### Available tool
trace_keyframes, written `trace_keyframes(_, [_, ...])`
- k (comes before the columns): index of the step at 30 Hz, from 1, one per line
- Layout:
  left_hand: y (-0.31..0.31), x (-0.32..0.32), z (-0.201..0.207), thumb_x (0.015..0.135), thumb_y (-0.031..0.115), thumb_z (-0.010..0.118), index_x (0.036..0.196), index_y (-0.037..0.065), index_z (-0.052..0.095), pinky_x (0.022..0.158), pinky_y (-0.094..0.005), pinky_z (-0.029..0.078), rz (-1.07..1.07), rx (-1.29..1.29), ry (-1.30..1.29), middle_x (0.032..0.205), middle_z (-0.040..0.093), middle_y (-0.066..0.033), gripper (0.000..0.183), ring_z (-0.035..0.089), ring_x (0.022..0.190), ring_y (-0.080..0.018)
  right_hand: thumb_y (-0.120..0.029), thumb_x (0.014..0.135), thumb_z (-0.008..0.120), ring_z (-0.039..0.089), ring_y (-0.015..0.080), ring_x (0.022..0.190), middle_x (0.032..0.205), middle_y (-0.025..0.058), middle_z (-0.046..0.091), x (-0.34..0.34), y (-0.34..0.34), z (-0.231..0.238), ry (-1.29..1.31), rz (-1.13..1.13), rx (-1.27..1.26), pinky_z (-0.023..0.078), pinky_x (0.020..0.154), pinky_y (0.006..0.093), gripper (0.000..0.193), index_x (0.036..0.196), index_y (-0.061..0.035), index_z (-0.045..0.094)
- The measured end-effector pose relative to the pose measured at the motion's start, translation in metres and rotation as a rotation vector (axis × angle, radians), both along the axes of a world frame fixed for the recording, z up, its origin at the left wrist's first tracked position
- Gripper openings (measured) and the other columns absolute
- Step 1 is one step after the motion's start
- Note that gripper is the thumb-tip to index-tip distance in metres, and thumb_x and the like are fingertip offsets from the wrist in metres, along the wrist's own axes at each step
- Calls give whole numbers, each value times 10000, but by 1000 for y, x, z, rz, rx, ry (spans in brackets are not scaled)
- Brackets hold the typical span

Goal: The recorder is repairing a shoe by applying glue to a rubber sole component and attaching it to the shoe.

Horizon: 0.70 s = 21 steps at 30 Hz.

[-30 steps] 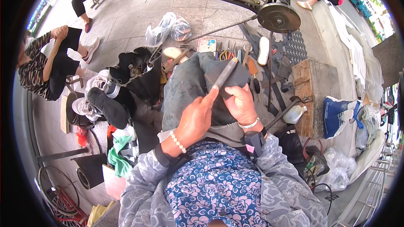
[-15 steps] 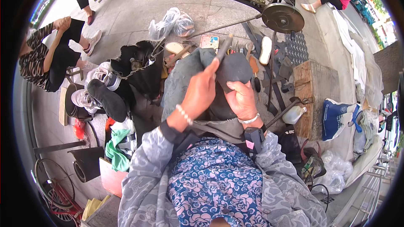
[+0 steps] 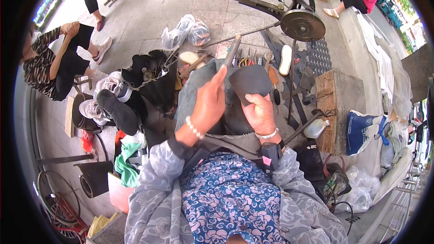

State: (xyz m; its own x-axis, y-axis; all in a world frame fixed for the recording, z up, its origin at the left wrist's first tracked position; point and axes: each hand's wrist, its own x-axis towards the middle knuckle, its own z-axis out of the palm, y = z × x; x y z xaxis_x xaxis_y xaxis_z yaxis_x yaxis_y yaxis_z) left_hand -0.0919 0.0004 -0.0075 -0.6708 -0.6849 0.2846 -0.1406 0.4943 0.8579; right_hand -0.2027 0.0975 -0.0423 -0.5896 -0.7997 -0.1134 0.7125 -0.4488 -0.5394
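Observation:
My left hand [image 3: 209, 104], with a beaded bracelet at the wrist, is closed around a long dark grey bar-shaped tool [image 3: 232, 53] with a tan end. The tool points up and away, beside the left edge of a dark rubber piece [image 3: 252, 80] with a rounded far edge. My right hand [image 3: 259, 114] grips that piece at its near edge, thumb on top. Both hands are above a grey cloth [image 3: 191, 91] over my knees. The tool's lower end is hidden in my left fist; its exact kind cannot be made out.
A black hand-cranked machine [image 3: 302, 23] stands ahead. Pliers and other tools [image 3: 253, 58] lie beyond my knees. Shoes [image 3: 117, 108] and an open black bag [image 3: 156, 74] are left; a wooden box [image 3: 341, 108] and plastic bottle [image 3: 315, 128] are right. Several people sit nearby.
My left hand and the tool have shifted left, off the rubber piece, and the tool stands more upright. The rubber piece is turned slightly, with more of its surface showing.

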Motion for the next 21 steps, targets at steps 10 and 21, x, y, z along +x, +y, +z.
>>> trace_keyframes(10, [-2, -9, -14, 824, -54, 458, 1233, -35, 442, 860, -350, 444, -27, 59, 54, 1147, 529, -267, 409, 519, 1075, -370, 116, 711, 455, 521, 196, 1061, 1140, 51, 541, 2, 3, 7, 30, 74, 15, 384, 957, 345, 521, 1203, -54, 465])
trace_keyframes(21, [3, -6, -4, 858, -29, 432, 1251, -43, 428, 893, -303, 414, 21, 246, 23, 1185, 527, -241, 393, 513, 1124, -319, 111, 729, 459, 529, 196, 1057, 1132, 60, 555, 5, 2, 7, 46, 103, 20, 385, 960, 344, 495, 1197, -48, 470])
